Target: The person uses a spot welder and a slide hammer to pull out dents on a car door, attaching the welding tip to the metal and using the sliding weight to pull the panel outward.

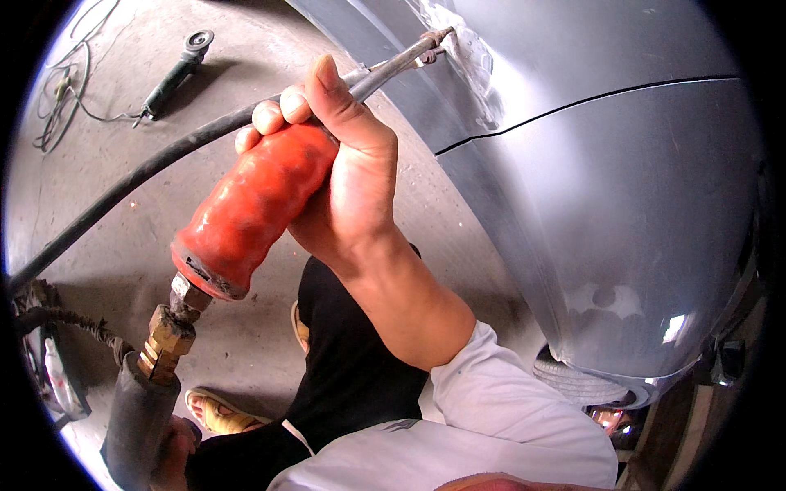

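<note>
My right hand [352, 164] is closed around the red, ridged grip [258, 209] of a long metal tool, its thumb lying along the upper end. From the grip a metal rod [397, 65] runs up to the grey car panel [573, 49]. Its tip overlaps a scraped, whitish patch [475, 61]; whether they touch I cannot tell. Below the grip, a nut and a brass fitting [166, 335] lead into a thick black sleeve [139, 425]. Beside that sleeve my left hand [176, 448] shows only in part, with its fingers mostly hidden.
A black cable [139, 176] crosses from the left edge toward the rod. On the concrete floor [254, 49] lies an angle grinder [174, 78] with its cord coiled at the far left. A car tyre [573, 380] shows low on the right. My sandalled foot [225, 412] is below.
</note>
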Demonstrator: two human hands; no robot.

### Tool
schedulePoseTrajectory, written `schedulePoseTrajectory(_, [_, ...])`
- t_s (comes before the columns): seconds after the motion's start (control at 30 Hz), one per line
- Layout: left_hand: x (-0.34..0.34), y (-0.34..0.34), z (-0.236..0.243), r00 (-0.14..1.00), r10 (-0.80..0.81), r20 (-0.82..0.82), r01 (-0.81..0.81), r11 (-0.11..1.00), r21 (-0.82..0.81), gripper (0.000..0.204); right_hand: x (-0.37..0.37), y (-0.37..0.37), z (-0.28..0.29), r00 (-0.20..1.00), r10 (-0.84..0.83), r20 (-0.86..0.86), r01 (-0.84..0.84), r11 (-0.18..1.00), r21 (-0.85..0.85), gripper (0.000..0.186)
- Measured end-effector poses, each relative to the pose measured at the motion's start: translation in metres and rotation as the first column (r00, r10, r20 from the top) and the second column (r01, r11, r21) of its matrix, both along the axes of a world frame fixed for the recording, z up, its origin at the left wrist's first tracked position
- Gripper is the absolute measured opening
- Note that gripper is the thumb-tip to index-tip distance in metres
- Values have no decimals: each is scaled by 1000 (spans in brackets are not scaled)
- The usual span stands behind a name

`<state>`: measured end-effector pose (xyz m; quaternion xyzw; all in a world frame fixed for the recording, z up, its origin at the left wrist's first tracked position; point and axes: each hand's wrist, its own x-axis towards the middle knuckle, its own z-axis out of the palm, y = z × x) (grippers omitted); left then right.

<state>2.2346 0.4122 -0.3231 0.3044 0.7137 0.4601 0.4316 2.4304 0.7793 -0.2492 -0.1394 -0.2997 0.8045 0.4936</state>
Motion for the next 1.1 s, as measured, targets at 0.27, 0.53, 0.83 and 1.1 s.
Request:
schedulePoseTrajectory(0.27, [-42, 3, 12, 966, -258, 27, 257, 941, -221, 57, 2, 11, 15, 988, -77, 131, 85, 995, -52, 40])
schedulePoseTrajectory(0.53, [-23, 27, 42, 926, -298, -232, 275, 953, -128, 40, -7, -12, 3, 999, -38, -37, 37, 998, -45, 32])
schedulePoseTrajectory(0.83, [-21, 24, 28, 930, -29, -366, -7, 995, -96, 34, 4, -3, -1, 994, 23, -109, -22, 1000, 12, 35])
schedulePoseTrajectory(1.1, [-29, -36, -54, 974, 174, 144, -194, 972, 136, 62, 0, 4, -4, 1000, 13, -1, -13, 995, 97, 35])
